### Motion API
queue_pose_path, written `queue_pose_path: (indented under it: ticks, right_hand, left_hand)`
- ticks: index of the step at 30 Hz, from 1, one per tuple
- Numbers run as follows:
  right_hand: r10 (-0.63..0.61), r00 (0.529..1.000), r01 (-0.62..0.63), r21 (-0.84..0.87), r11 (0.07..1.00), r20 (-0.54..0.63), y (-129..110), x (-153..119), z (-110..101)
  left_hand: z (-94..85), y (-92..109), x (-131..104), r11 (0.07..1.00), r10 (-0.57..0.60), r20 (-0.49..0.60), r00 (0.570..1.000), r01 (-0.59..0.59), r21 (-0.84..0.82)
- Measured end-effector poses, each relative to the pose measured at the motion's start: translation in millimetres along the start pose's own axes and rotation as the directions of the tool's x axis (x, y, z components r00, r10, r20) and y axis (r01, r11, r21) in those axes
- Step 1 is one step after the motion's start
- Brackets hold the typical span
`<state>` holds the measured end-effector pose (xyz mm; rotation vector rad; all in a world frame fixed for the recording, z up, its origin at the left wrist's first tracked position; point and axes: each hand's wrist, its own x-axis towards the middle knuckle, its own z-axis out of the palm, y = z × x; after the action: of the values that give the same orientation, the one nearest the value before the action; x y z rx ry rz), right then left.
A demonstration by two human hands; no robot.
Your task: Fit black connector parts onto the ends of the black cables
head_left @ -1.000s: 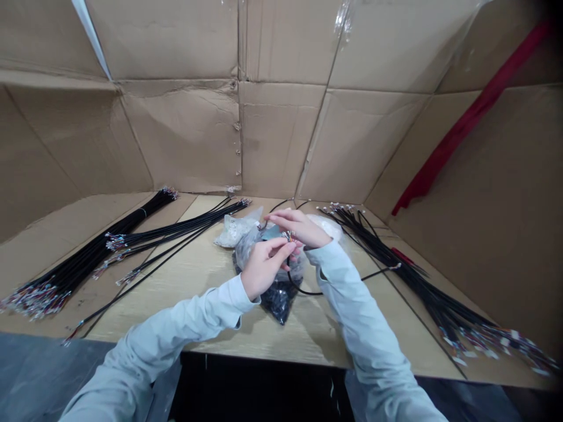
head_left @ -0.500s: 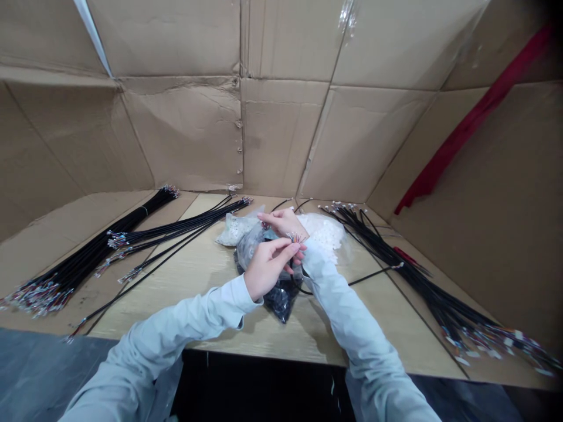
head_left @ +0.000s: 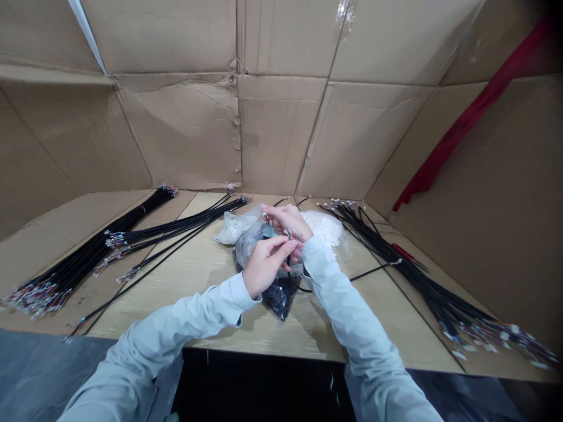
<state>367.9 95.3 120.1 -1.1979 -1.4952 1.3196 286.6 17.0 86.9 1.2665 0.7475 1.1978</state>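
My left hand [head_left: 269, 262] pinches a black cable [head_left: 373, 272] close to its end, where thin coloured wires [head_left: 289, 234] fan out above the fingertips. From there the cable bends down, passes behind my right sleeve and comes out to the right with a small pale tip. Just beyond the wires, my right hand [head_left: 288, 221] is closed, thumb and finger pressed together at the left around a tiny piece too small to name. Beneath both hands lies a clear bag of small black parts [head_left: 281, 296]. Bags of small white parts [head_left: 235, 227] and white pieces [head_left: 323, 230] flank it.
A tied bundle of black cables [head_left: 109, 234] and looser cables [head_left: 185, 225] lie left. More cables [head_left: 404, 275] with white connectors spread on the right, beside a red-handled tool [head_left: 407, 256]. Cardboard walls [head_left: 281, 135] enclose the table [head_left: 176, 305] at the back and sides.
My right hand has shifted slightly, and a tiny piece now shows at its fingertips. My left hand still pinches the cable, its wires tilted a little more to the left.
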Motion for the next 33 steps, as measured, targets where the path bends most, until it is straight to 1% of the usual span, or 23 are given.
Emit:
queue_pose_path:
  ticks: [3,6,9,11,13,15,18,20,22,24,28,33]
  right_hand:
    - [-0.021,1.000,0.020,-0.017,1.000,-0.014,1,1,0]
    - [-0.055,0.998,0.054,-0.076,0.996,-0.014,3,0,-1]
    - [-0.037,0.998,0.043,-0.131,0.990,0.051,3,-2,-6]
    - [-0.044,0.998,0.051,-0.161,0.986,0.047,1,-5,-13]
    - [-0.118,0.993,0.115,-0.171,0.978,-0.004,-4,-10,-21]
    - [-0.202,0.979,0.196,-0.172,0.965,-0.015,-11,-19,-30]
    - [-0.274,0.960,0.278,-0.246,0.929,0.051,-24,-39,-41]
    - [-0.328,0.939,0.343,-0.345,0.874,0.103,-31,-51,-44]
    - [-0.361,0.922,0.386,-0.408,0.828,0.140,-35,-59,-45]
    - [-0.376,0.915,0.400,-0.426,0.812,0.144,-37,-63,-44]
    - [-0.382,0.913,0.406,-0.395,0.824,0.141,-37,-62,-42]
    - [-0.407,0.908,0.413,-0.380,0.827,0.100,-34,-57,-41]
  left_hand:
    - [-1.1,-1,1,1.000,0.021,-0.014,1.000,-0.021,0.007]
    - [-4.4,1,5,0.999,0.044,-0.037,0.998,-0.044,-0.003]
    - [-9.5,4,11,0.999,0.013,-0.050,0.999,-0.015,-0.042]
    - [-12.6,6,14,0.998,-0.014,-0.049,0.999,0.010,-0.066]
    - [-14.6,8,15,0.998,-0.022,-0.052,0.998,0.018,-0.066]
    - [-15.6,8,16,0.999,-0.007,-0.062,0.998,0.004,-0.041]
    - [-15.8,8,16,0.999,0.037,-0.075,0.997,-0.036,0.005]
    - [-15.9,9,16,0.998,0.058,-0.078,0.995,-0.056,0.026]
    - [-16.2,10,16,0.997,0.065,-0.078,0.995,-0.062,0.039]
    - [-16.6,11,16,0.996,0.071,-0.075,0.995,-0.067,0.050]
    - [-17.3,11,16,0.993,0.090,-0.052,0.995,-0.086,0.076]
    - [-15.8,11,14,0.990,0.109,-0.031,0.994,-0.106,0.092]
